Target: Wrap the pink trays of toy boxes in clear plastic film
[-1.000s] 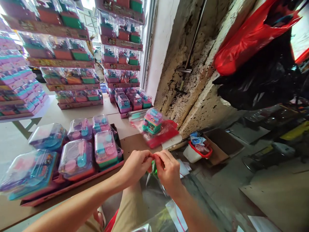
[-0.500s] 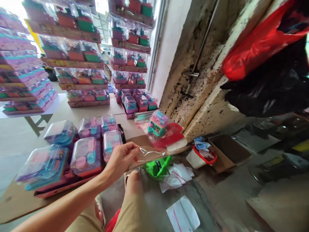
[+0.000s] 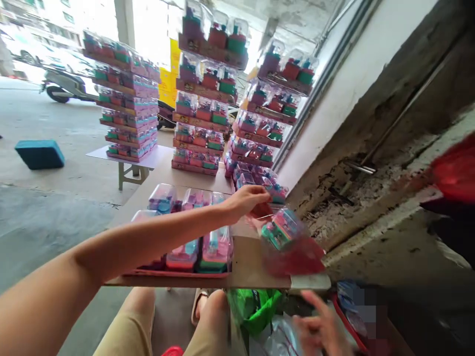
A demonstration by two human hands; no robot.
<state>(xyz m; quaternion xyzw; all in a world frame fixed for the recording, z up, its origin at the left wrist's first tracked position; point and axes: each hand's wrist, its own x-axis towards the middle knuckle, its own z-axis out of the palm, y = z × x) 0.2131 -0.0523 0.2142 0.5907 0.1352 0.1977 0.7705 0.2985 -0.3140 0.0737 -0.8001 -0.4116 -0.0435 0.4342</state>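
Note:
My left hand (image 3: 248, 199) is stretched out over the cardboard tabletop (image 3: 252, 267), its fingers pinched on the edge of a thin clear plastic bag (image 3: 264, 215). Just beyond its fingertips a small pink-and-teal toy (image 3: 282, 230) stands on a stack of red-edged bags (image 3: 297, 259). My right hand (image 3: 321, 326) is low by my knee, blurred, fingers spread, above loose clear bags (image 3: 280, 341). It holds nothing that I can see.
A red tray (image 3: 178, 273) of blister-packed toys lies under my left forearm. Tall stacks of the same packs (image 3: 208, 99) stand behind. A green bag (image 3: 252, 306) hangs below the table edge. A rough wall (image 3: 371, 188) runs along the right; a blue block (image 3: 39, 153) lies on the floor at left.
My head has lifted and turned left. My left hand carried the clear bag forward to the toy. My right hand, out of view half a second ago, shows low at right.

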